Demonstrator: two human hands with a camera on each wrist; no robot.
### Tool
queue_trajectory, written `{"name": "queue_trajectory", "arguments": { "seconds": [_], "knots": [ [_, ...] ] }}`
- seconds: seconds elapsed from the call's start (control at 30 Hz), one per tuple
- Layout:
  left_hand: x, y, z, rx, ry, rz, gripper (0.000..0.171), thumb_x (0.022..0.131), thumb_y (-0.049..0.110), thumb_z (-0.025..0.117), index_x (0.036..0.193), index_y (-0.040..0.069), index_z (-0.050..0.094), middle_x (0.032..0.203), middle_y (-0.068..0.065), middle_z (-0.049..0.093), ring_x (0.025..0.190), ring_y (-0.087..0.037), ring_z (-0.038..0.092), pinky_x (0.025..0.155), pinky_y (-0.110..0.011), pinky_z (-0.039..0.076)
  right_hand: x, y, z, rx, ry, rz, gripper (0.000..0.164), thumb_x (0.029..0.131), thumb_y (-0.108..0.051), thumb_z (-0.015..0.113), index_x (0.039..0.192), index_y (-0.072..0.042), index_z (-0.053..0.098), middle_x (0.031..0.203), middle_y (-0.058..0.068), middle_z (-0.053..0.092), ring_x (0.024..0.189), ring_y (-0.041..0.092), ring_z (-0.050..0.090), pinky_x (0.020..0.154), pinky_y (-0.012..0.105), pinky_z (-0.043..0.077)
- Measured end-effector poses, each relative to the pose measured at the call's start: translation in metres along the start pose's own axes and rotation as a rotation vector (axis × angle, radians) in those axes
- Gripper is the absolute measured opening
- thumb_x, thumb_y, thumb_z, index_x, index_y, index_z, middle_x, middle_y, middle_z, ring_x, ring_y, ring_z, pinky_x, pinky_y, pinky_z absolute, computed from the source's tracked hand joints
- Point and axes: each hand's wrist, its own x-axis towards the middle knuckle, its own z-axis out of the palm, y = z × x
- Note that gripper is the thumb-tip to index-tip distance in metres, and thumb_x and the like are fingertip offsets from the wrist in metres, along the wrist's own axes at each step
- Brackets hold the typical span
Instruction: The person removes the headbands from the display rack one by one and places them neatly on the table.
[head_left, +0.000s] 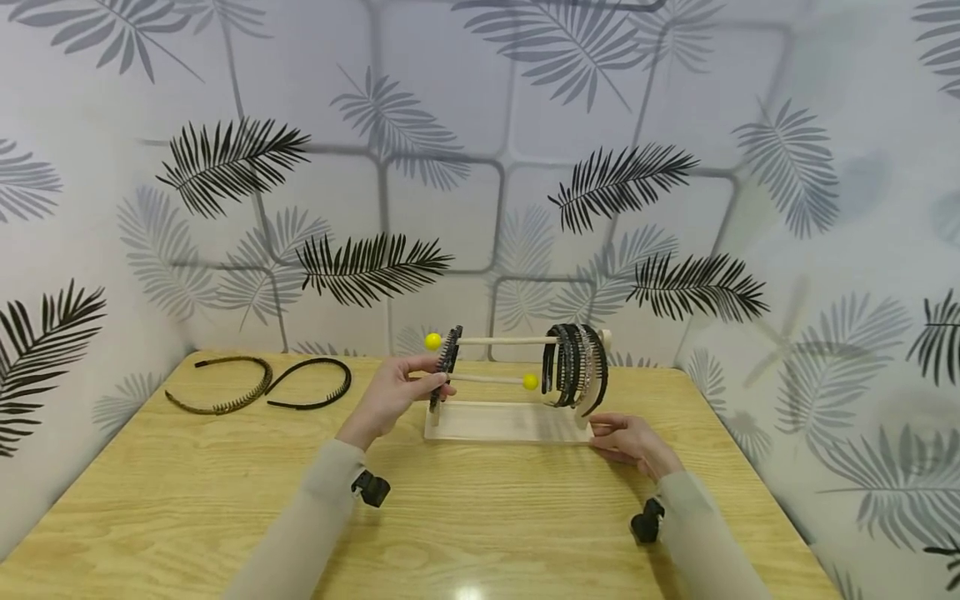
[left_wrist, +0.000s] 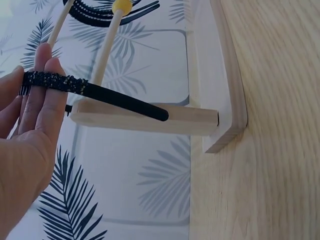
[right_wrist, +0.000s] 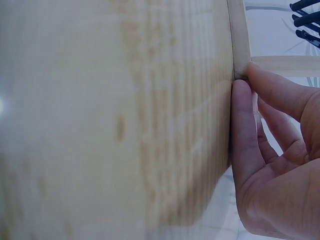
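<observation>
My left hand (head_left: 392, 393) holds a black beaded headband (left_wrist: 55, 81) between thumb and fingers, at the left end of a pale wooden rack (head_left: 502, 423). One smooth tip of that headband points down toward the rack's base in the left wrist view. In the head view, the rack's upper rod, tipped by a yellow ball (head_left: 432, 342), passes at the headband. My right hand (head_left: 633, 440) grips the right front corner of the base with thumb and fingers. Several dark headbands (head_left: 573, 367) hang together at the rack's right end.
On the table's left lie a brown headband (head_left: 251, 392) and a thin black headband (head_left: 343, 387). A second yellow ball (head_left: 530, 382) tips the front rod. Leaf-patterned cloth (head_left: 465, 208) rises behind the wooden table (head_left: 487, 517).
</observation>
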Motion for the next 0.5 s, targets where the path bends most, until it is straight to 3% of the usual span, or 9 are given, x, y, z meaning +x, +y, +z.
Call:
{"name": "queue_trajectory", "arguments": {
  "seconds": [0.27,0.4,0.5],
  "knots": [
    [0.0,-0.003,-0.013,0.03,-0.059,0.015,0.041,0.098,0.014,0.06,0.137,0.001,0.055,0.103,-0.028,0.07,0.102,-0.04,0.068,0.104,-0.043,0.048,0.001,0.001,-0.001,-0.005,-0.001,0.0,0.054,0.091,0.0,0.066,0.141,0.001,0.049,0.121,0.016,0.061,0.091,0.01,0.065,0.086,0.032,0.058],
    [0.0,-0.002,-0.019,0.022,-0.066,0.003,0.036,0.099,0.015,0.06,0.132,0.001,0.059,0.1,-0.025,0.071,0.105,-0.041,0.066,0.106,-0.047,0.046,0.0,0.002,0.0,-0.013,-0.003,-0.001,0.054,0.091,0.0,0.066,0.142,0.002,0.048,0.123,0.018,0.06,0.093,0.01,0.064,0.087,0.032,0.058],
    [0.001,0.001,-0.021,0.019,-0.059,-0.008,0.032,0.099,0.014,0.059,0.128,0.0,0.061,0.095,-0.016,0.073,0.102,-0.034,0.069,0.106,-0.047,0.046,0.001,0.002,0.0,-0.004,0.002,0.004,0.054,0.091,0.0,0.066,0.142,0.001,0.049,0.123,0.017,0.06,0.094,0.011,0.064,0.086,0.031,0.058]
  ]
}}
